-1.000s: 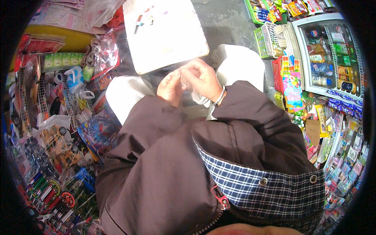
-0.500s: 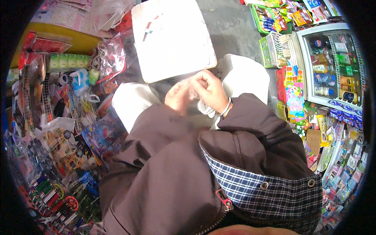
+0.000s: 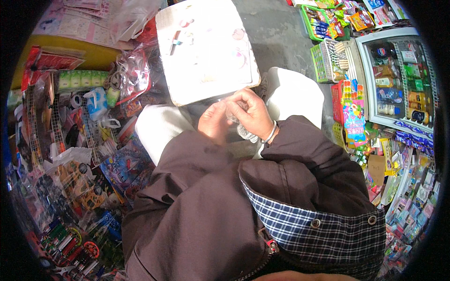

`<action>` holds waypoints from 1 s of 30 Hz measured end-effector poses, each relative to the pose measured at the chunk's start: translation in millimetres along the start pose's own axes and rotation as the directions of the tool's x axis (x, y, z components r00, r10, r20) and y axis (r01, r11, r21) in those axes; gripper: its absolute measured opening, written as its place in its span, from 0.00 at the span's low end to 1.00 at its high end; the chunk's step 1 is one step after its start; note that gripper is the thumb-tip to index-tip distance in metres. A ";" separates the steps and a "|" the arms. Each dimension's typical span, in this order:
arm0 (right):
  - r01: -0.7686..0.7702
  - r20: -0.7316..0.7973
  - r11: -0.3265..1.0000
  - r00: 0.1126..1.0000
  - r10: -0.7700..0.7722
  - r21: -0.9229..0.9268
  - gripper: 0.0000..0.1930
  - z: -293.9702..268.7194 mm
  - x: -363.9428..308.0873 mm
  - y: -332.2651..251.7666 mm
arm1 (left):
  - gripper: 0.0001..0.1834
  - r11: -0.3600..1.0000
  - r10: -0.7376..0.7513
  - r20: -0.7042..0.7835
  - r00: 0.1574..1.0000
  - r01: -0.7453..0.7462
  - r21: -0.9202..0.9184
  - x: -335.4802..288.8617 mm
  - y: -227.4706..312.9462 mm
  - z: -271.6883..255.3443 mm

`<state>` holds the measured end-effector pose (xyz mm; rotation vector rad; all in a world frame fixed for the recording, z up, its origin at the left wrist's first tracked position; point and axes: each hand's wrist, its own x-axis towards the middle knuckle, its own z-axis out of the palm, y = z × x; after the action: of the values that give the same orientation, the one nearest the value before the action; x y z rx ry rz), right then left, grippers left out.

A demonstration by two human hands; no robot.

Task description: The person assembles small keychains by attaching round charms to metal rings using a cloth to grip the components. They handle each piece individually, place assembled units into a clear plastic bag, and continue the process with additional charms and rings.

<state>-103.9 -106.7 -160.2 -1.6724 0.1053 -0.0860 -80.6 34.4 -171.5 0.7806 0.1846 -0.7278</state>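
My left hand (image 3: 214, 121) and my right hand (image 3: 250, 110) meet above my lap, just in front of the near edge of a white board (image 3: 206, 79). A light grey, fuzzy piece that looks knitted (image 3: 244, 133) hangs below the fingers of my right hand, which are closed on it. The fingers of my left hand are pinched together beside it; what lies between their tips is too small to make out. A bracelet circles my right wrist. Small items lie on the board, among them a dark strip (image 3: 176, 38) and a round pinkish thing (image 3: 238, 34).
My knees in white ribbed trousers (image 3: 161, 122) flank the board. Packed racks of toys and pens (image 3: 70, 243) stand at the left. To the right are a glass-fronted drinks fridge (image 3: 398, 77), a white basket (image 3: 333, 58) and a green snack tray (image 3: 309, 23).
My hands stay close together with only slight finger movement. They and the board sit slightly lower in the picture. Glare on the board has eased, so its small items show more clearly.
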 end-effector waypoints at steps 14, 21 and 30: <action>-0.118 -0.063 0.986 0.990 0.126 0.118 0.02 2.6 0.2 -3.4 | 0.14 0.996 -0.013 -0.010 1.000 0.014 0.090 0.7 -2.7 -3.2; 0.013 -0.064 0.998 0.998 -0.017 -0.064 0.06 1.8 -1.5 -4.2 | 0.12 1.000 0.006 0.030 1.000 -0.007 0.021 3.7 -0.7 -6.4; -0.104 -0.121 0.993 0.986 0.111 0.062 0.08 1.4 0.0 6.1 | 0.10 0.992 -0.109 0.011 0.994 0.109 0.059 1.0 2.2 -0.3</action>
<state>-103.8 -105.9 -166.4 -1.6026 0.2845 -0.1105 -78.3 35.1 -170.8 0.8252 0.1954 -0.8448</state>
